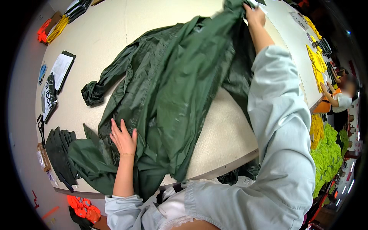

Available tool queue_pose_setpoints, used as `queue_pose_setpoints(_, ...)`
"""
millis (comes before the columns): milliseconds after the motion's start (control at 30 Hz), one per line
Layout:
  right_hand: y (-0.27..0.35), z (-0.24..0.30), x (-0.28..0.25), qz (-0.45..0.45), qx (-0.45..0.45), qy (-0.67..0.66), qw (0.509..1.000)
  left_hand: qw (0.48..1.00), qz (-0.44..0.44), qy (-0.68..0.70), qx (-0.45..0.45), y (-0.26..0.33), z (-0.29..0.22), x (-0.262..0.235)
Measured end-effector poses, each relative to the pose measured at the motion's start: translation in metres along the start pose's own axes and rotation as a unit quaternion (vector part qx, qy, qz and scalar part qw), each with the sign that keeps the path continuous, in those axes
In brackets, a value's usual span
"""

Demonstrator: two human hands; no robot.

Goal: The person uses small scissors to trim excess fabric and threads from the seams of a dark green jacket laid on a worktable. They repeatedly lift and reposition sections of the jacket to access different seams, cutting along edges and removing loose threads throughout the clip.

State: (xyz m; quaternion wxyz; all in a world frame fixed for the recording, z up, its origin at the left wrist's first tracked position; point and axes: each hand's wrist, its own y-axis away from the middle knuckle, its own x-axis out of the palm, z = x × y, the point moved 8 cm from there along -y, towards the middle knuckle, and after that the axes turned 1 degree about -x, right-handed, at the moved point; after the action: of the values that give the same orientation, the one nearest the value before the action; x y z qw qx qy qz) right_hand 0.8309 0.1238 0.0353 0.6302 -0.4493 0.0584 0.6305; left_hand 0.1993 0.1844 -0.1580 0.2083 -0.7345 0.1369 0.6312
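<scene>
A dark green rain jacket (184,92) lies spread and wrinkled over the pale table (226,130), one sleeve stretched out to the left. My left hand (124,138) rests on its lower left part with fingers spread. At the far end, my right hand (254,16) is closed on the jacket's edge and lifts it, so the front panel is slightly smeared by motion. The jacket's lower edge hangs over the near table edge, in front of my body.
Folded dark green pieces (61,153) lie at the near left corner. Packaged items and a clipboard-like sheet (63,69) line the left edge. Yellow garments (316,63) lie to the right, where a person (341,94) works. A lime-green pile (327,153) is below them.
</scene>
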Motion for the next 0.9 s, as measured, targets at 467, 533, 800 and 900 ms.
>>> queue_pose_setpoints(467, 0.362, -0.105, -0.019, 0.457, -0.025, 0.139, 0.878, 0.931, 0.105, 0.333, -0.111, -0.013, 0.06, 0.002)
queue_pose_setpoints(533, 0.383, -0.138, -0.028, 0.425, -0.019, 0.145, 0.893, 0.928, -0.061, 0.359, -0.079, -0.031, 0.067, -0.048)
queue_pose_setpoints(800, 0.502, -0.072, -0.022, 0.51, 0.372, -0.294, 0.718, 0.829, -0.412, 0.376, 0.045, -0.049, 0.045, -0.261)
queue_pose_setpoints(900, 0.477, -0.048, -0.033, 0.522, 0.485, -0.389, 0.584, 0.86, -0.348, 0.37, 0.049, -0.04, 0.007, -0.272)
